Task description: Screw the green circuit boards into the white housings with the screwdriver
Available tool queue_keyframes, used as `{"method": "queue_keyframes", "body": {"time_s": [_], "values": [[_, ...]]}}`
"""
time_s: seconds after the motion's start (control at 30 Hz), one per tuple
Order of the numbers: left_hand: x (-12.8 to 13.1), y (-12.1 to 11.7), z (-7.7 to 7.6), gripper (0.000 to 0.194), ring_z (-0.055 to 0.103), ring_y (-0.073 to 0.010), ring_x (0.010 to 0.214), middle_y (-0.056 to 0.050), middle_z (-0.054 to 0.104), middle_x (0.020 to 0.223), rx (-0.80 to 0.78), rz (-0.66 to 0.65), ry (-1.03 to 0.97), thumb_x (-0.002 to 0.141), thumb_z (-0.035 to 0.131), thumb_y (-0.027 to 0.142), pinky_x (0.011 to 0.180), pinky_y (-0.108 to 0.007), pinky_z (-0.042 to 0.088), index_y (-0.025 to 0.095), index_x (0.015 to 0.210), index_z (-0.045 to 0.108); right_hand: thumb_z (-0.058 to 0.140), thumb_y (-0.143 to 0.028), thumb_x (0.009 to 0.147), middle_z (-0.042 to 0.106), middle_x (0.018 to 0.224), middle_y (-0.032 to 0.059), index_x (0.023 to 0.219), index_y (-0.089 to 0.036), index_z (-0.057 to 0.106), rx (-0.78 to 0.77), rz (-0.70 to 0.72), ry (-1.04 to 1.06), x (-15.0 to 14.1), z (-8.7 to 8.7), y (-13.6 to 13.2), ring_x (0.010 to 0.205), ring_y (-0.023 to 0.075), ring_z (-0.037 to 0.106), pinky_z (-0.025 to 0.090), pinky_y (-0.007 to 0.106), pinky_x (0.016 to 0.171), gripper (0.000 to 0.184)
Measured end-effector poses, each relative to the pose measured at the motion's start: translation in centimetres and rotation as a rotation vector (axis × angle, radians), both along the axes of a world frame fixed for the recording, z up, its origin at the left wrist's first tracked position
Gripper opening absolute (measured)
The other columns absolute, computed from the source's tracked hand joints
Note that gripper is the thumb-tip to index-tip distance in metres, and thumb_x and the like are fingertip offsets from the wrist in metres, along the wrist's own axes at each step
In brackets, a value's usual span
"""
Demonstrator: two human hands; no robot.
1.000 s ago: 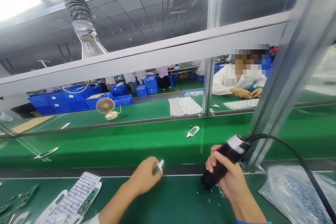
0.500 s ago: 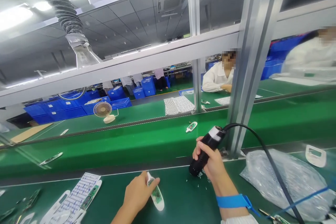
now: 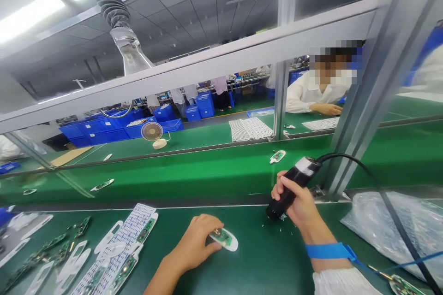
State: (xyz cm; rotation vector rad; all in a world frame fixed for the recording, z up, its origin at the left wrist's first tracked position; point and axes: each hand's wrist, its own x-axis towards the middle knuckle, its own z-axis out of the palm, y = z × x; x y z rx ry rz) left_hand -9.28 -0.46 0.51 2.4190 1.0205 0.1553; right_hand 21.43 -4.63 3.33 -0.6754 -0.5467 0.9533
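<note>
My left hand (image 3: 197,242) pinches one end of a white plastic casing (image 3: 234,243) with a green circuit board (image 3: 221,237) in it, low over the green work surface. My fingers cover its near end. In my right hand (image 3: 299,200), fingers wrapped round, is a black corded electric screwdriver (image 3: 294,183), tilted with its lower end close to the surface. Tiny pale pieces, too small to make out, lie about that end. A blue band (image 3: 327,250) circles my right wrist.
At left lie printed sticker sheets (image 3: 128,231), white casings (image 3: 74,262) and loose circuit boards (image 3: 51,244). Clear plastic bags (image 3: 384,228) lie at right beside a metal post (image 3: 367,115). Beyond, a green belt (image 3: 194,170) carries several casings. A co-worker (image 3: 316,94) sits across.
The view has shifted left. My left hand has turned the casing from steeply slanted to flatter, its far end pointing right. My right hand still grips the screwdriver.
</note>
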Motion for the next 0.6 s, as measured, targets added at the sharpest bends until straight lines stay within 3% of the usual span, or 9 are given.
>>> {"method": "queue_keyframes", "body": {"time_s": [0.13, 0.4, 0.6], "values": [[2.3, 0.0, -0.3, 0.026, 0.061, -0.0254, 0.110, -0.005, 0.070, 0.118, 0.024, 0.045, 0.000, 0.087, 0.072, 0.026, 0.094, -0.039, 0.044, 0.026, 0.113, 0.068, 0.083, -0.032, 0.073, 0.055, 0.056, -0.0026, 0.087, -0.020, 0.066, 0.015, 0.014, -0.043, 0.4, -0.2, 0.3, 0.046, 0.0163, 0.054, 0.044, 0.030, 0.050, 0.024], [10.1, -1.9, -2.3, 0.027, 0.057, -0.0269, 0.108, -0.007, 0.066, 0.116, 0.100, 0.112, -0.118, 0.089, 0.068, 0.028, 0.091, -0.041, 0.042, 0.021, 0.115, 0.065, 0.081, -0.030, 0.074, 0.056, 0.055, -0.0038, 0.087, -0.020, 0.064, 0.046, -0.091, -0.254, -0.7, 1.3, 0.2, 0.046, 0.0166, 0.054, 0.043, 0.031, 0.050, 0.024], [10.4, -2.1, -2.9, 0.028, 0.053, -0.0266, 0.108, -0.008, 0.064, 0.119, 0.109, 0.051, -0.141, 0.099, 0.056, 0.036, 0.088, -0.040, 0.039, 0.021, 0.122, 0.059, 0.076, -0.027, 0.079, 0.056, 0.057, -0.0047, 0.091, -0.021, 0.064, 0.035, -0.037, -0.436, -3.1, 1.9, -0.1, 0.047, 0.0157, 0.054, 0.043, 0.031, 0.052, 0.017]]}}
